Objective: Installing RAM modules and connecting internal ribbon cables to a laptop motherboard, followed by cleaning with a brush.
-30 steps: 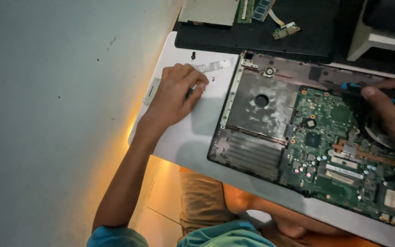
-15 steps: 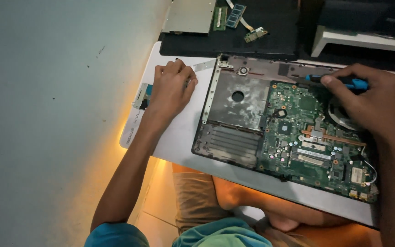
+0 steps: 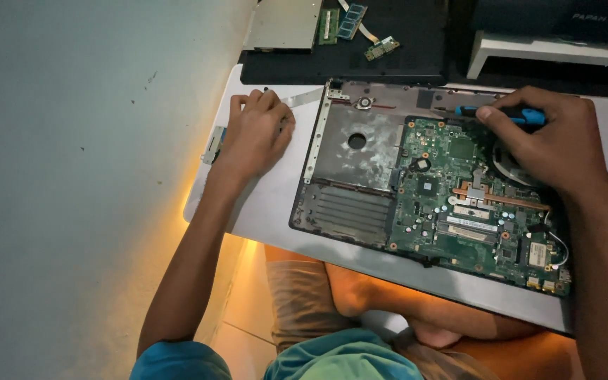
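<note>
Item one: my right hand (image 3: 554, 144), fingers curled tight round a screwdriver (image 3: 501, 115) with a blue and black handle, held nearly flat along the far edge of the opened laptop base (image 3: 360, 204); the tip end points to my left and I cannot tell what it meets. Item two: my left hand (image 3: 255, 134), palm down on the white table (image 3: 269, 204), fingers loosely bent and resting just beside the laptop's left edge; whether anything small lies under the fingertips I cannot tell. Item three: the laptop base itself, cover off, lying across the table in front of me and reaching from near the left hand to under the right wrist. Inside it, a green circuit board (image 3: 473, 204) fills the right-hand portion, with a copper heat pipe (image 3: 501, 198) crossing it and a grey metal plate (image 3: 360, 144) with a round hole to its left; below the plate sits a dark ribbed panel (image 3: 350, 211). Item four: a dark mat (image 3: 388, 60) beyond the table's far edge, bearing a flat silver drive (image 3: 283, 24), two memory sticks (image 3: 339, 21) and a small green board (image 3: 381, 48) on a ribbon cable. Item five: a white stand (image 3: 550, 53) at the far right, beyond the right hand. Item six: a pale wall (image 3: 72, 176) on my left, with warm orange light along the table's left edge.
</note>
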